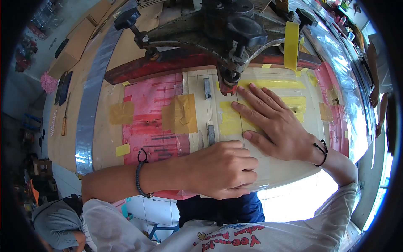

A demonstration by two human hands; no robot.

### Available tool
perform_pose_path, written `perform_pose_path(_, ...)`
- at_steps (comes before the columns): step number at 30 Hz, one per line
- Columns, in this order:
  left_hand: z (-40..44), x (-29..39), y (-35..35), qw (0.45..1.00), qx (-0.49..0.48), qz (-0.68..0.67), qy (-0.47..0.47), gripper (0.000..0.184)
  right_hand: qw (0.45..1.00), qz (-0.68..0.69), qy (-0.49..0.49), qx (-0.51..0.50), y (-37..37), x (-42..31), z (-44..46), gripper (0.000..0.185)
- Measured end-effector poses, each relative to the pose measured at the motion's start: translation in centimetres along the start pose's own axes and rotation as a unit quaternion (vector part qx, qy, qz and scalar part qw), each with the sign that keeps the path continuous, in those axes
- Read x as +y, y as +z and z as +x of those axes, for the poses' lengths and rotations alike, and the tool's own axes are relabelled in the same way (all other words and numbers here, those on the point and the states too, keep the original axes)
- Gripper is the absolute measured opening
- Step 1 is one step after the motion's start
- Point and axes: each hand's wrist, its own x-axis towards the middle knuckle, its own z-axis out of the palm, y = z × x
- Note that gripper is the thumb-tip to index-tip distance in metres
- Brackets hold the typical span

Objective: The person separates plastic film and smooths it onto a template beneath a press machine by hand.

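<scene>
My right hand [277, 124] lies flat, fingers spread, on a cream sheet [285, 168] with yellow tape [231, 119] under the fingertips. Near the sheet's front edge, my left hand [222, 170] is curled into a fist, knuckles up; whatever its fingers hold, if anything, is hidden. Two small grey metal bars [207, 88] lie on the sheet, one just beyond the fist. To the left is a pink-red taped panel [153, 109] with brown tape [185, 113] across its edge. Above my fingertips stands a black metal frame [189, 31] with screw knobs and a red bar [168, 65].
A clear plastic strip [90, 101] runs along the table's left side, beside a wooden-handled tool [64, 122]. A yellow tape strip [291, 46] hangs from the frame. Another person [378, 63] stands at the right, and one [58, 224] is at the lower left.
</scene>
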Motion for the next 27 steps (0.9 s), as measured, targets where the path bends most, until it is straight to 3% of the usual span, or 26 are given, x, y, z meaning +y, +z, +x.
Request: perform_pose_path(27, 0.14, 0.22, -0.11, 1.000, -0.010, 0.014, -0.005, 0.025, 1.000, -0.007, 0.014, -0.020, 0.10, 0.07, 0.07, 0.056)
